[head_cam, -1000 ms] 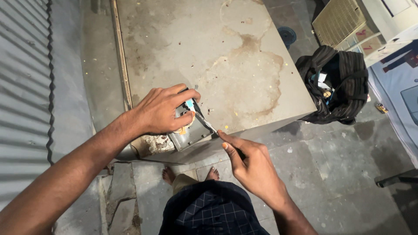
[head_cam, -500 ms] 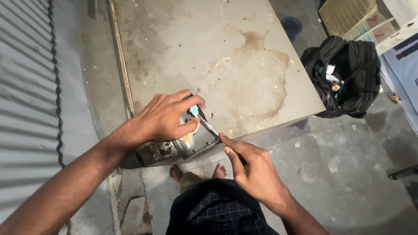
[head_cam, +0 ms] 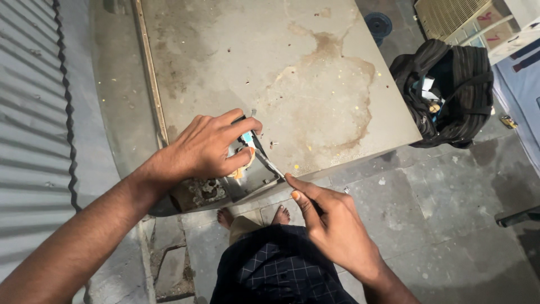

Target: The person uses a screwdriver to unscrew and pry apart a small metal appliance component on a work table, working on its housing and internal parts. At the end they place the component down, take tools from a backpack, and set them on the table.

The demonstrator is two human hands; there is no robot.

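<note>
hands stay where they were half a second ago, only the view has shifted a little. left hand (head_cam: 205, 149) keeps its fingers (head_cam: 239, 121) clenched on a small metal part (head_cam: 247, 160) with a blue tab at the near corner of the stained desk (head_cam: 270, 67). right hand (head_cam: 332, 225) still pinches a thin tool (head_cam: 270, 164), its tip touching that part. black bag (head_cam: 450, 90) lies on the floor just beside the desk's right edge, as before.

One camera on your head looks steeply down, close over your left hand (head_cam: 205, 147) and right hand (head_cam: 332, 225) at the near corner of the stained desk (head_cam: 270, 67).
</note>
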